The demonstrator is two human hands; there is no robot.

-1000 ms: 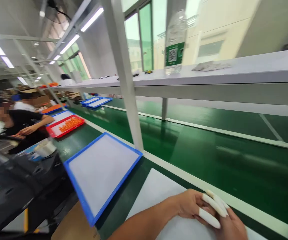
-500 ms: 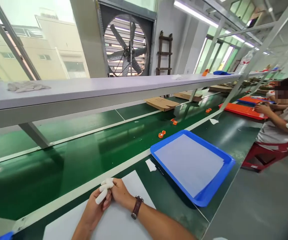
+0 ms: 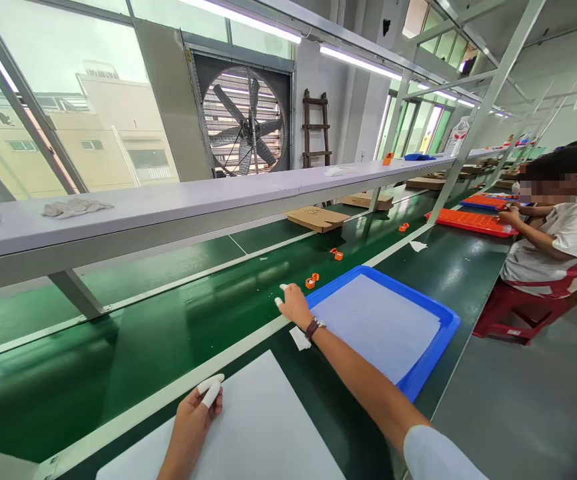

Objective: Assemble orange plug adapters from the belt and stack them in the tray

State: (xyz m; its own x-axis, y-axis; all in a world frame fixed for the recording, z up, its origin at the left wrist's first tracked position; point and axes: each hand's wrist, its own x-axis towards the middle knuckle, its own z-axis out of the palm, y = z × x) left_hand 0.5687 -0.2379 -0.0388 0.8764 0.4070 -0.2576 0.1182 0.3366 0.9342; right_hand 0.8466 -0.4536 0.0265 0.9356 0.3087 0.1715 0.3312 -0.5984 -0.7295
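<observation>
At the left, the left hand (image 3: pixel 194 412) hangs over the near edge of the belt side of the white sheet (image 3: pixel 264 421), its covered thumb and finger close together; from here I can't tell whether they meet or pinch anything. It does well to stay there, loose and out of the other arm's way.

Further right, the right hand (image 3: pixel 294 307) is stretched out over the edge of the green belt (image 3: pixel 143 363), thumb and finger apart, nothing visible between them. The nearest orange piece (image 3: pixel 311 281) sits on the belt just beyond it — short of touching. I'd bring the covered tips down on either side of that piece and close lightly, since it looks small and easily nudged. The wrist wants care: the watch (image 3: pixel 315 327) is right by the paper scrap (image 3: pixel 299 339) on the table (image 3: pixel 355 420).

Rightmost, the forearm crosses the corner of the blue tray (image 3: pixel 425 371) — best kept lifted, so it doesn't drag the paper lining.
</observation>
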